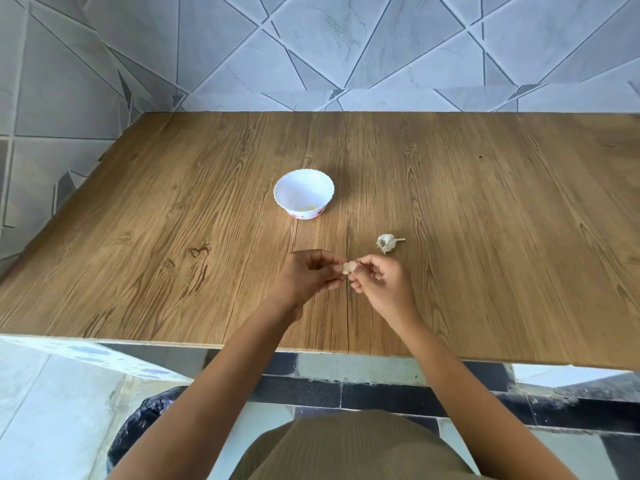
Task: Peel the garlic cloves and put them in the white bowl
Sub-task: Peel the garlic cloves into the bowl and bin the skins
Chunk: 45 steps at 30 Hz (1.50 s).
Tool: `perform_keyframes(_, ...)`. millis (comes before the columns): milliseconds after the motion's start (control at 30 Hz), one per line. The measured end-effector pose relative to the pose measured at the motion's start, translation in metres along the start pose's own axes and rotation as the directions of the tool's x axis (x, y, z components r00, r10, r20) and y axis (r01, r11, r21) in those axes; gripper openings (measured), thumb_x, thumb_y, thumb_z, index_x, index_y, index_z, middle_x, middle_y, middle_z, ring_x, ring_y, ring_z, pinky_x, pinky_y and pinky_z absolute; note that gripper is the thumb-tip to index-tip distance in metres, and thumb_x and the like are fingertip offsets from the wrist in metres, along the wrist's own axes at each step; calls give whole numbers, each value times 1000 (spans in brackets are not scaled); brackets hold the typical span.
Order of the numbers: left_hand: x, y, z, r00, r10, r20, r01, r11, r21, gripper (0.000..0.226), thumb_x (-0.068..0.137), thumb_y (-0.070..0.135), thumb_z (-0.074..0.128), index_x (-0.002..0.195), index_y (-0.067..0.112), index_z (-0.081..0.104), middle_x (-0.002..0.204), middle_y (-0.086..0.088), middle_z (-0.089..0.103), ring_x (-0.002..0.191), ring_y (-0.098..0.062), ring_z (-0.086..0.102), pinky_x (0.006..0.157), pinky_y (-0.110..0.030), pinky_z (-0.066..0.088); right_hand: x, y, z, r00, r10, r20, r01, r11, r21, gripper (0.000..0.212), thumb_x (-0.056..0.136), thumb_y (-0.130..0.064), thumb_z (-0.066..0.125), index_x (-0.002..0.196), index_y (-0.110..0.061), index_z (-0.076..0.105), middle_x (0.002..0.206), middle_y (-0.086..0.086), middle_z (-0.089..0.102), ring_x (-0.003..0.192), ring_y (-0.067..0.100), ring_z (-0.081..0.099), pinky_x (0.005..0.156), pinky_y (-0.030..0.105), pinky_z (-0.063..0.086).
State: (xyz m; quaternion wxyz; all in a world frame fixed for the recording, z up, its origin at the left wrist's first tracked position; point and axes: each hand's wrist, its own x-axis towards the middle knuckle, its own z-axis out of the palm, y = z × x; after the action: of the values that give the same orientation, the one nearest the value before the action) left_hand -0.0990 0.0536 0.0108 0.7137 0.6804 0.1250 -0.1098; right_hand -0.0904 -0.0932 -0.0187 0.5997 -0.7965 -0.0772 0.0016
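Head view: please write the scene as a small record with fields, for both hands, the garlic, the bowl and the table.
left hand: fingers pinch the garlic clove above the table
right hand: fingers pinch the same clove from the other side
garlic clove: held between both hands; skin state too small to tell
garlic bulb: lies on the table just beyond the right hand, untouched
white bowl: upright, beyond the hands; small yellowish bits inside, unclear what
wooden table: bears bowl and bulb
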Motion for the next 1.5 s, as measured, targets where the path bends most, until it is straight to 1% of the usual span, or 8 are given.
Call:
perform_keyframes(167, -2, -3, 6, 1000, 7, -25, -8, 998, -64, 11, 87, -6, 60, 91, 0, 67, 80, -11, 69, 70, -13, 67, 69, -21, 57, -2, 2, 5, 999, -14, -38, 13, 999, -32, 20, 91, -10, 58, 78, -26, 61, 70, -4, 66, 64, 25, 65, 61, 50, 55)
perform_keyframes(500, -4, -1, 3, 999, -36, -17, 33, 990, -134, 11, 87, -5, 60, 88, 4, 67, 75, -10, 70, 67, -12, 68, 63, -18, 56, 4, 18, 10, 991, 55, -122, -65, 995, -80, 12, 91, -19, 60, 80, -14, 60, 71, 6, 67, 64, 25, 64, 61, 50, 54)
perform_keyframes(633, -3, -2, 0, 999, -9, -34, 4, 992, -123, 12, 87, -4, 60, 92, 5, 66, 75, -7, 71, 67, -10, 68, 64, -18, 56, 2, 16, 2, 994, -48, -96, 36, 991, -128, 21, 81, -19, 73, 67, -22, 58, 57, -12, 56, 52, 4, 52, 51, 24, 45)
perform_keyframes(700, -2, -2, 0, 998, 13, -54, -18, 996, -84, 11, 87, -3, 61, 92, 5, 67, 77, -8, 70, 67, -9, 67, 65, -18, 56, 3, 16, 1, 993, -77, -92, 64, 989, -134, 14, 81, -19, 73, 72, -16, 63, 61, -12, 59, 54, 4, 54, 52, 19, 44)
perform_keyframes(867, -1, -3, 3, 994, 76, -79, -76, 997, 3, 7, 86, -2, 63, 90, 3, 67, 81, -11, 70, 70, -10, 68, 66, -18, 55, 2, 11, 3, 998, 50, 40, -52, 997, 60, 11, 88, -18, 64, 95, -10, 70, 79, 0, 70, 69, 9, 67, 68, 28, 57)
perform_keyframes(1033, 0, -4, 2, 993, 113, -20, -112, 993, 38, 7, 85, 4, 67, 92, 2, 69, 85, -12, 72, 78, -15, 70, 72, -22, 56, 3, 9, -1, 996, 85, 13, -86, 983, 160, 9, 85, -15, 68, 86, -24, 67, 76, -2, 70, 68, 7, 67, 65, 23, 54)
perform_keyframes(1267, 2, -1, 3, 980, 193, -41, -175, 948, 265, 13, 88, 2, 61, 79, 7, 68, 71, -11, 69, 66, -13, 66, 58, -18, 51, 1, 8, 2, 997, -71, -30, 66, 987, -144, 4, 89, -13, 64, 86, -13, 67, 69, -15, 60, 66, 1, 59, 61, 15, 49)
perform_keyframes(1500, 4, 4, -3, 997, -65, 51, 65, 998, -3, 10, 91, 5, 58, 86, 4, 67, 74, -7, 70, 66, -11, 67, 61, -19, 54, 1, 1, -5, 966, 204, 162, -245, 922, 301, 10, 87, -4, 63, 96, -5, 66, 79, 2, 67, 66, -1, 64, 65, 14, 52)
